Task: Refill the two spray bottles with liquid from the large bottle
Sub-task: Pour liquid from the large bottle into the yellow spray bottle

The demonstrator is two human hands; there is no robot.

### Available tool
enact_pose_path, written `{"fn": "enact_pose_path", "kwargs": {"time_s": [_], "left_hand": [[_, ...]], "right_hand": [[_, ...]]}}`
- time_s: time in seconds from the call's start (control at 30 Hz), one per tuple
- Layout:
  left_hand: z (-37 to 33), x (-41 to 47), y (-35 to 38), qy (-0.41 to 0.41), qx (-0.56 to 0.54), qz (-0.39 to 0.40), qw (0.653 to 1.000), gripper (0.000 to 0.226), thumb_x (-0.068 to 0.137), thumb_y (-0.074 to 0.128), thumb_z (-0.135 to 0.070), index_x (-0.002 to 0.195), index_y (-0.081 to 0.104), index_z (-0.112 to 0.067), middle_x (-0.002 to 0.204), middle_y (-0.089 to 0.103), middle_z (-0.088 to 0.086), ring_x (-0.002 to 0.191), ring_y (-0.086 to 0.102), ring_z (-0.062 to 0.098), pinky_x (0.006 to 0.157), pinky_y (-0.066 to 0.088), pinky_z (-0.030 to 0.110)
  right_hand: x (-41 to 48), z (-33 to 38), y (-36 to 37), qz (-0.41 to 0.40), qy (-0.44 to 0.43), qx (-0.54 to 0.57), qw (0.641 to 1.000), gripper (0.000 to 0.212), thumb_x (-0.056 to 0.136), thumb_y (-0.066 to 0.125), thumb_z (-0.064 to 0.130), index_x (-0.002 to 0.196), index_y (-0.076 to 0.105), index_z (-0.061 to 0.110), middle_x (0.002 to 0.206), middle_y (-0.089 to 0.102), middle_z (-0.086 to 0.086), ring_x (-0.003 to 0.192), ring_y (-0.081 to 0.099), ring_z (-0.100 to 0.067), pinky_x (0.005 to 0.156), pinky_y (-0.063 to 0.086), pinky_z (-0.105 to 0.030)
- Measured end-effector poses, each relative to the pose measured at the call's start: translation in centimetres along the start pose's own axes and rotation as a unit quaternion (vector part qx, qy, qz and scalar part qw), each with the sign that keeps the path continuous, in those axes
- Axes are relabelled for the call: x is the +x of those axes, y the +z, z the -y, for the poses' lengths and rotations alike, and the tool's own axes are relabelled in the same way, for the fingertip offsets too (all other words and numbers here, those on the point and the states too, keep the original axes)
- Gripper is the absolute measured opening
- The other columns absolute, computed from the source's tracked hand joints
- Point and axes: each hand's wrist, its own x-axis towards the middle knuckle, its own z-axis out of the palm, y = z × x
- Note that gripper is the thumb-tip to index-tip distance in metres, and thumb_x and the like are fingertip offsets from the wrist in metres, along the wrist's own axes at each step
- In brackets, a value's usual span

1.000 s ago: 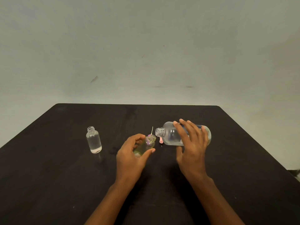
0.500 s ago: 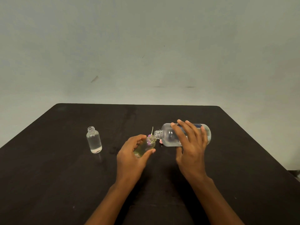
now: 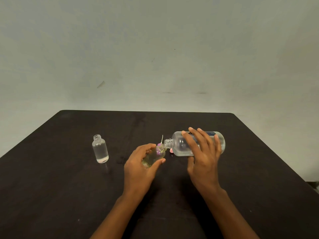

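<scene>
Fingers point(image 3: 190, 141) of the right hand point(image 3: 204, 161) wrap over the large bottle point(image 3: 178, 145), tipped almost flat, its mouth right at the neck of the small spray bottle point(image 3: 154, 156). The left hand point(image 3: 140, 168) clasps that one at a tilt, just above the table point(image 3: 51, 187). Best now, I'd say: lift the base gently, mouths lined up, eyes on the level, stop below the neck. The second spray bottle point(image 3: 100, 150) stands uncapped, well left, seemingly full.

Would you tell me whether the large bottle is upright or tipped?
Tipped: the large bottle lies nearly level in the right hand, neck toward the yellowish bottle.
</scene>
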Motion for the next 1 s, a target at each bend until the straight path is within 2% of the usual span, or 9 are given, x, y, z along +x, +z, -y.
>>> {"fn": "enact_pose_path", "kwargs": {"time_s": [0.37,0.73,0.87,1.0], "left_hand": [[0.07,0.01,-0.06,0.002,0.008,0.008,1.0,0.045,0.064,0.085,-0.017,0.104,0.066,-0.025,0.1,0.066,-0.011,0.096,0.061,0.004,0.084,0.045,0.012],[-0.5,-0.05,-0.19,0.0,-0.011,0.011,1.0,0.05,0.066,0.084,-0.012,0.101,0.06,-0.038,0.099,0.066,-0.013,0.097,0.06,-0.003,0.083,0.044,0.008],[-0.43,-0.11,-0.11,-0.001,-0.008,0.016,1.0,0.049,0.066,0.084,-0.015,0.103,0.06,-0.037,0.1,0.066,-0.015,0.097,0.06,-0.004,0.082,0.044,0.008],[-0.47,-0.13,-0.05,-0.01,-0.023,0.015,1.0,0.048,0.066,0.084,-0.013,0.102,0.061,-0.034,0.099,0.066,-0.016,0.096,0.06,-0.007,0.079,0.043,0.004]], "right_hand": [[0.05,0.02,-0.13,0.006,0.001,-0.003,1.0,0.061,0.076,0.038,0.006,0.133,0.045,0.024,0.135,0.055,-0.006,0.134,0.038,-0.021,0.118,0.007,-0.042],[0.2,0.17,-0.29,0.014,0.004,0.002,1.0,0.062,0.075,0.039,0.005,0.133,0.045,0.024,0.134,0.056,-0.007,0.133,0.04,-0.021,0.119,0.006,-0.04],[0.24,0.23,-0.28,0.01,0.002,-0.001,1.0,0.071,0.069,0.05,-0.006,0.134,0.045,0.023,0.134,0.056,-0.007,0.132,0.04,-0.021,0.119,0.004,-0.039],[0.14,0.26,-0.21,0.012,0.001,-0.002,1.0,0.086,0.061,0.064,-0.018,0.134,0.045,0.023,0.134,0.056,-0.007,0.131,0.041,-0.022,0.118,0.008,-0.043]]}}
